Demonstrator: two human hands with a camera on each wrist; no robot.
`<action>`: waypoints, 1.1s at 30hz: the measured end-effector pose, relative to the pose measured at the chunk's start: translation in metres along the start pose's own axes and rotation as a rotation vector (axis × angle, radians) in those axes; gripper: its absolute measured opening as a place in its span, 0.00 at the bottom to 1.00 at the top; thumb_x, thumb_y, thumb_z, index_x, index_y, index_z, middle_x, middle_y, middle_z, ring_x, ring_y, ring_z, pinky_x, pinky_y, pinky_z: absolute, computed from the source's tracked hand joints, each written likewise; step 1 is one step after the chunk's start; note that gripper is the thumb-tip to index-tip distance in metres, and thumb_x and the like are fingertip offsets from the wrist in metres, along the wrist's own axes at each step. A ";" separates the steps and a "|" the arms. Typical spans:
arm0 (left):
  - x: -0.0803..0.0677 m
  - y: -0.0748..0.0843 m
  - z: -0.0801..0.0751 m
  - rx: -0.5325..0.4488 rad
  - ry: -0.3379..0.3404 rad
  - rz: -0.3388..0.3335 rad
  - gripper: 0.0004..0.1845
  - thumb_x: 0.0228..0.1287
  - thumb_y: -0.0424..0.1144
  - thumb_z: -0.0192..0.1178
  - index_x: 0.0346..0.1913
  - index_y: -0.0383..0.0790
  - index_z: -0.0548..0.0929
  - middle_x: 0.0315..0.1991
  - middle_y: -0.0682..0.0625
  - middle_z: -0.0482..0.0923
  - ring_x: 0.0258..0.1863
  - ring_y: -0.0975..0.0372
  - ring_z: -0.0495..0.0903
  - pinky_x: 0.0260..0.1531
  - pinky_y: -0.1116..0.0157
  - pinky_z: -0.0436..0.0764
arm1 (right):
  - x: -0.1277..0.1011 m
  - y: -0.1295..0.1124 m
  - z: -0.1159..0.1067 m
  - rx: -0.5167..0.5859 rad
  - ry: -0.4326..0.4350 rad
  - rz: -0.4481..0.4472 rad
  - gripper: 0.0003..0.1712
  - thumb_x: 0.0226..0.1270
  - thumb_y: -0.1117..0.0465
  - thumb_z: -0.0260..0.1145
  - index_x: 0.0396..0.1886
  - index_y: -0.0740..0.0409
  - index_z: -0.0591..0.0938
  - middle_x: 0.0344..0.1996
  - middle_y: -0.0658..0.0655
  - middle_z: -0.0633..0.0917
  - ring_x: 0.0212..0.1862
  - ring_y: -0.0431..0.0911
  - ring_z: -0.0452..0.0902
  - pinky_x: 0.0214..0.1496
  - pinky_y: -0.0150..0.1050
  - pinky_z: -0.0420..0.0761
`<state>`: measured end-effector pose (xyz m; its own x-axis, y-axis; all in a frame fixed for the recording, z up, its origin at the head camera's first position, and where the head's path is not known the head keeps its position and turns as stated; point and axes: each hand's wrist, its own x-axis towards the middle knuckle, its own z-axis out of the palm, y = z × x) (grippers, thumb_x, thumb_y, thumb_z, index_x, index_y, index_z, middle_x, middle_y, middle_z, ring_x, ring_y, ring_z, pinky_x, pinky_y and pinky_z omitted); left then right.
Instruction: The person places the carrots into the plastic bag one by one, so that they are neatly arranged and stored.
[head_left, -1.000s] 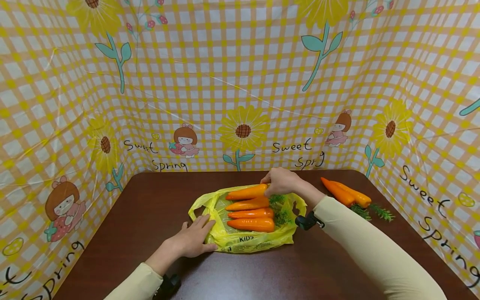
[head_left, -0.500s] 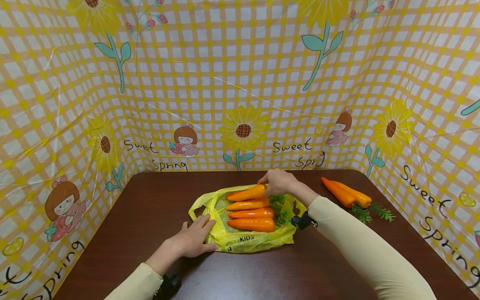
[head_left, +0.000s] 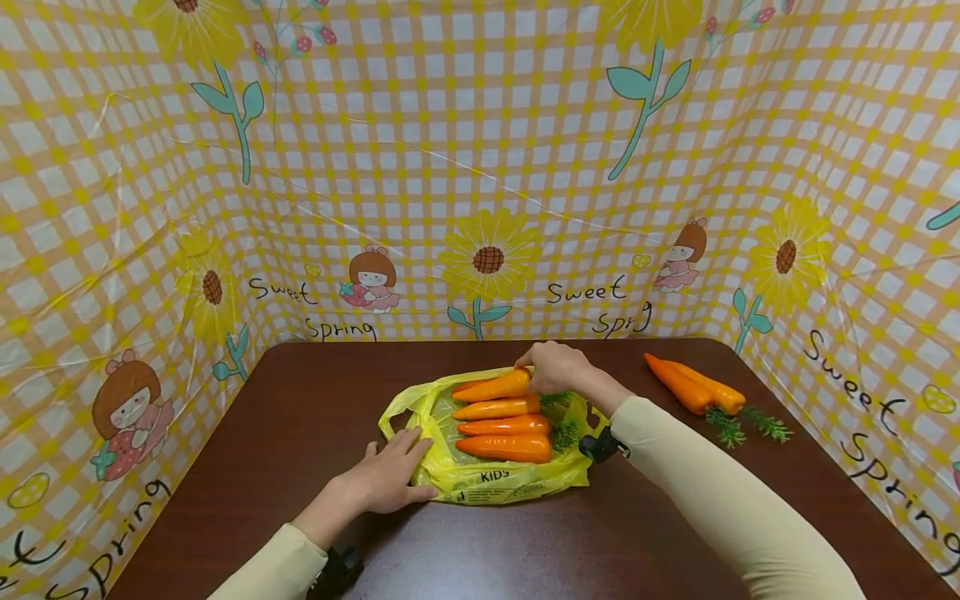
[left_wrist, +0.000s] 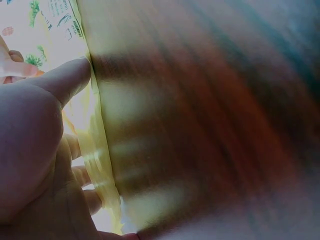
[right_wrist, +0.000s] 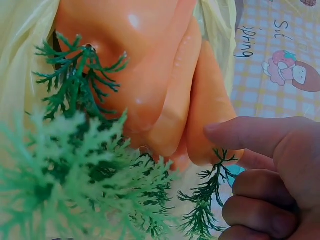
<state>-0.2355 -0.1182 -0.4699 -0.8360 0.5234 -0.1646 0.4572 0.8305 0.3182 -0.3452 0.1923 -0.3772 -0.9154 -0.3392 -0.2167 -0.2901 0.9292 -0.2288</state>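
Observation:
Several toy carrots with green leafy tops lie side by side on a yellow plastic bag (head_left: 510,487), tips pointing left. My right hand (head_left: 558,368) pinches the thick end of the farthest carrot (head_left: 495,387) between thumb and finger. In the right wrist view that carrot (right_wrist: 210,95) slants beside the others, its sprig (right_wrist: 207,192) hanging below the fingers. On the bag's left side, next to its handle loop, my left hand (head_left: 382,479) rests with fingers spread. The left wrist view shows its thumb along the bag's edge (left_wrist: 102,145).
Two more carrots (head_left: 693,387) with leafy tops lie on the dark brown table (head_left: 315,375) at the far right. A checked, flower-printed cloth (head_left: 420,167) rises behind the table and at both sides.
My right hand and forearm have shifted slightly left, and the far carrot's thick end has moved a little with them. The left hand stays in place on the bag.

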 end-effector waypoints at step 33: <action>-0.002 0.008 -0.003 0.009 0.007 -0.005 0.43 0.69 0.62 0.59 0.77 0.41 0.62 0.80 0.39 0.50 0.79 0.44 0.51 0.66 0.31 0.56 | -0.002 0.005 0.004 0.023 0.030 -0.003 0.28 0.66 0.56 0.71 0.66 0.46 0.80 0.49 0.57 0.88 0.16 0.41 0.52 0.21 0.36 0.57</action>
<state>-0.2314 -0.1131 -0.4647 -0.8406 0.5176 -0.1594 0.4556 0.8349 0.3087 -0.3434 0.1975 -0.3822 -0.9225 -0.3372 -0.1877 -0.2868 0.9245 -0.2511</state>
